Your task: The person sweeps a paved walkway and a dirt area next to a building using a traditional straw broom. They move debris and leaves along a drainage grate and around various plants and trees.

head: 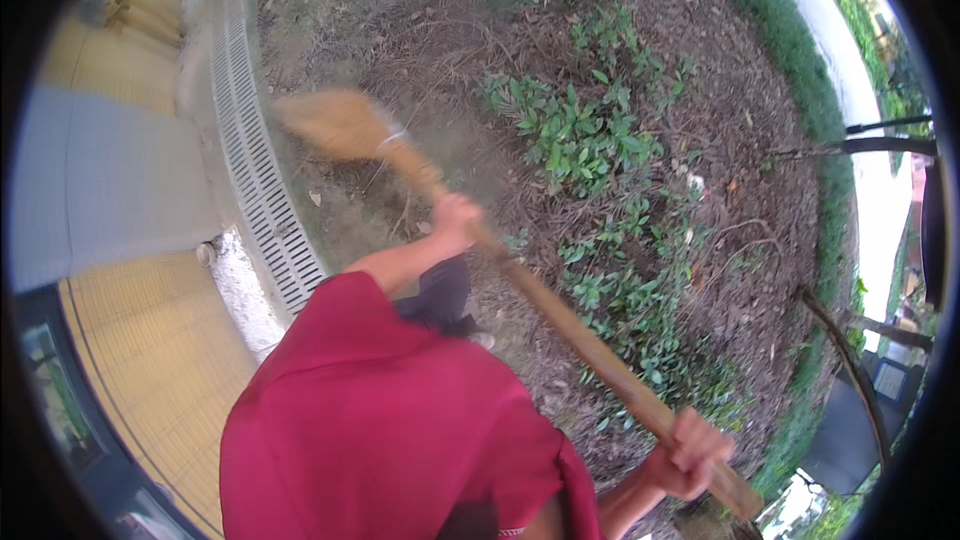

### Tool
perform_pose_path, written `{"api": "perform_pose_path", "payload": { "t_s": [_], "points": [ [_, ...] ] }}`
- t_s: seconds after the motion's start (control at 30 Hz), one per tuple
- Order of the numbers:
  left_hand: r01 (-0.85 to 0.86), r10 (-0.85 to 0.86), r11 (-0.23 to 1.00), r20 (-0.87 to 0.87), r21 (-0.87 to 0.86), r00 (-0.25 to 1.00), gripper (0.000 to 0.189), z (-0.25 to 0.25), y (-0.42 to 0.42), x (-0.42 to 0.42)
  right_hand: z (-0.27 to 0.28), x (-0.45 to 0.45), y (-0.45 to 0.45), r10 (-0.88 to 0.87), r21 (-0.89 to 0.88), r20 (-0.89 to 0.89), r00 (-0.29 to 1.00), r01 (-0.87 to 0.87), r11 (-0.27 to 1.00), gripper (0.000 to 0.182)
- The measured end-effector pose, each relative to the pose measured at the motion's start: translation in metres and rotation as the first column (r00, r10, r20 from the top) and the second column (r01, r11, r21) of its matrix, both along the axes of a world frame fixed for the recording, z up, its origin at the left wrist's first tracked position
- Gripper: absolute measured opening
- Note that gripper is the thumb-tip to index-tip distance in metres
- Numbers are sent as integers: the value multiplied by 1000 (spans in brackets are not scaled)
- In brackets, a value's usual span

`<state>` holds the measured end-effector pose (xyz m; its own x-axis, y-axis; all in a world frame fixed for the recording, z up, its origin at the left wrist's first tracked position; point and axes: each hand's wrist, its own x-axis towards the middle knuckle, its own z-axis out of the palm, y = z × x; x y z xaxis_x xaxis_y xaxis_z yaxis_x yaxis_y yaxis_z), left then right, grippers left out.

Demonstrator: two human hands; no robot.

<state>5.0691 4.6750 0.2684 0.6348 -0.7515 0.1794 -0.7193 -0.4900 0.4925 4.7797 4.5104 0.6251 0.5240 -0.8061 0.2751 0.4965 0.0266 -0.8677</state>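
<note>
A long wooden-handled tool (570, 322), apparently a broom, runs diagonally across the view. Its tan, fan-shaped head (330, 124) is blurred, with a pale band where it joins the handle. The head is near the drain grating, over or on the bare soil; contact cannot be made out. My left hand (455, 223) grips the handle a short way behind the head. Near the other end, at lower right, my right hand (688, 454) is wrapped around the handle.
A slotted drain grating (251, 127) borders the soil on the left, beside a yellow and grey wall (112, 172). Low leafy plants (585, 135) grow amid dry litter. Tree trunks (847, 360), a grass strip (829, 180) and a pale path (877, 240) lie right.
</note>
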Motion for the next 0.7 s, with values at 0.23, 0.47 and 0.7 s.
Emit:
{"api": "perform_pose_path", "payload": {
  "t_s": [0.23, 0.47, 0.7],
  "points": [
    [418, -439, 776, 72, -473, 896, 18, 50, -252, 17, 60, 18, 48, -596, -223, 7, 803, 582, 782, 23],
    [586, -622, 599, 143, -546, 770, 12, 145, -379, -21, 98, -4, 67, -707, -551, 117, 697, 638, 537, 18],
    [630, -717, 567, 58, -530, 695, 12, 262, -303, -56, 167, -126, 46, -573, 60, 452, 683, 618, 784, 17]
  ]
}}
